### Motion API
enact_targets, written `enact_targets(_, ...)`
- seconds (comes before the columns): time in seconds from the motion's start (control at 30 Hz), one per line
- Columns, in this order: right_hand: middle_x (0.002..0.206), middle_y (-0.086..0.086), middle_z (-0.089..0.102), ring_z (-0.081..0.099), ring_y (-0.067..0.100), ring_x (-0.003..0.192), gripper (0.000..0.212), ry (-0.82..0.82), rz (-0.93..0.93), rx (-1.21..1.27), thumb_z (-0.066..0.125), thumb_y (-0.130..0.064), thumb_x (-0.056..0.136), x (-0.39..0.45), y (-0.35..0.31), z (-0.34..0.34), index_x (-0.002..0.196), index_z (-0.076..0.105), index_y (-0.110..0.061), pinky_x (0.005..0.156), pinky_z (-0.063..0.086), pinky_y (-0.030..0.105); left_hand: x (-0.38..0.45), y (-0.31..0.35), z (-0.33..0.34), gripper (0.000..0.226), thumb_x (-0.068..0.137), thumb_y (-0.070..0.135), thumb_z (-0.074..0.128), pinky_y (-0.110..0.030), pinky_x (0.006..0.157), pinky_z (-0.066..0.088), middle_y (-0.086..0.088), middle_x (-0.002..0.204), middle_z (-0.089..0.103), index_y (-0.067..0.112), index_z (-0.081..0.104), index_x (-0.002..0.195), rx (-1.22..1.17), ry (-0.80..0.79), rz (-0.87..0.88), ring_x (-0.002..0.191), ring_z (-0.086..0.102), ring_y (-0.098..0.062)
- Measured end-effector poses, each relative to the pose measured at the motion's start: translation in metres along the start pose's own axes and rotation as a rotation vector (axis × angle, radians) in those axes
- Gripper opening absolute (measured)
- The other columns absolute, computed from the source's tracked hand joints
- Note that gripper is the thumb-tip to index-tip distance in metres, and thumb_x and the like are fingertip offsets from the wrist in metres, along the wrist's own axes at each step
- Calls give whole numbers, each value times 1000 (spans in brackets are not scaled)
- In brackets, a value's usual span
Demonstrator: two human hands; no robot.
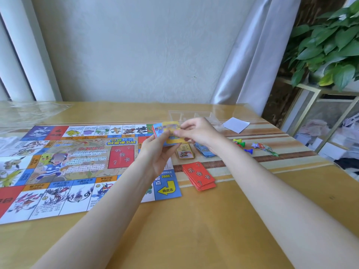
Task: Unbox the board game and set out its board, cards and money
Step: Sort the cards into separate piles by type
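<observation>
The colourful paper game board [73, 167] lies unfolded on the left of the wooden table. Above its right edge both hands hold a stack of yellow-and-blue cards [169, 133]. My left hand [155, 152] grips the stack from below. My right hand [196, 133] pinches its top right edge. A red card pile [200, 176] lies right of the board. Behind it sit a tan card pile [185, 151] and a blue card pile [205, 150], partly hidden by my right wrist.
Small plastic pawns [241, 145] and a packet of coloured pieces [266, 149] lie at the right. A clear plastic tray [191, 115] and a white sheet [236, 124] sit at the back. Clear film [29, 111] lies back left. A plant shelf [318, 94] stands beyond the table's right edge.
</observation>
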State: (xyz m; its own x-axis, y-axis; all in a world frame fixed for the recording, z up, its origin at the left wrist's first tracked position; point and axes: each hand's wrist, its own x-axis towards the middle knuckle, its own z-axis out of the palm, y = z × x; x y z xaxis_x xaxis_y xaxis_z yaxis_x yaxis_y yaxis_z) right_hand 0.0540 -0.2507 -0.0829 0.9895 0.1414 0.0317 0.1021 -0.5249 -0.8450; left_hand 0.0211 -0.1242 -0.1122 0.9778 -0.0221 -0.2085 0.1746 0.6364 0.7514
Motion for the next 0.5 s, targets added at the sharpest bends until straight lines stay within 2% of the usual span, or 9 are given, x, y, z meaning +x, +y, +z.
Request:
enact_targets(0.07, 80, 1, 60, 56, 11, 65, 27, 82, 21, 137, 78, -19, 75, 3, 0, 0, 94, 61, -9, 58, 43, 22, 1, 4, 0, 13, 96, 13, 51, -26, 66, 58, -14, 92, 62, 2, 57, 98, -13, 3, 13, 79, 63, -22)
enact_targets(0.13, 75, 2, 60, 53, 9, 55, 25, 149, 78, 176, 77, -12, 75, 4, 5, -5, 93, 61, -5, 50, 42, 19, 2, 5, -2, 13, 97, 14, 49, -28, 67, 57, -15, 94, 62, 3, 55, 102, -23, 46, 23, 80, 63, -22)
enact_targets(0.2, 71, 2, 59, 49, 8, 50, 31, 142, 146, 78, 76, -9, 75, 3, 12, -8, 101, 62, 1, 44, 39, 16, 6, 5, -6, 19, 97, 13, 48, -32, 67, 58, -17, 101, 60, 2, 49, 113, -41, 120, 32, 84, 63, -24)
enact_targets(0.27, 68, 1, 56, 46, 10, 51, 27, 74, 188, -77, 77, -11, 75, 1, 18, -4, 97, 64, -1, 46, 37, 19, 6, 5, -9, 21, 97, 12, 48, -34, 69, 57, -17, 100, 58, 3, 46, 115, -38, 156, 22, 84, 60, -24)
enact_targets(0.33, 70, -1, 53, 49, 16, 60, 20, 53, 180, -293, 78, -17, 74, -1, 19, 3, 81, 62, -8, 49, 35, 23, 5, 2, -7, 16, 97, 12, 48, -32, 72, 54, -14, 91, 57, 3, 46, 111, 13, 148, -4, 78, 59, -23)
enact_targets(0.37, 77, 1, 58, 55, 20, 71, 22, 63, 169, -385, 78, -20, 74, -2, 18, 7, 80, 62, -7, 54, 39, 26, 3, 0, -6, 14, 97, 13, 48, -31, 72, 53, -13, 88, 57, 4, 47, 108, 51, 141, -19, 75, 59, -22)
enact_targets(0.43, 103, 11, 65, 61, 28, 97, 34, 93, 154, -492, 77, -22, 76, -3, 17, 11, 98, 66, 1, 74, 49, 32, 1, -3, -2, 8, 97, 14, 48, -31, 74, 51, -11, 85, 57, 6, 51, 98, 108, 130, -45, 73, 58, -21)
enact_targets(0.5, 112, 15, 63, 60, 29, 103, 39, 102, 136, -567, 75, -22, 78, -5, 14, 14, 106, 64, 3, 84, 48, 35, 1, -3, -2, 11, 97, 15, 48, -30, 76, 51, -10, 84, 57, 9, 52, 89, 120, 127, -45, 73, 58, -21)
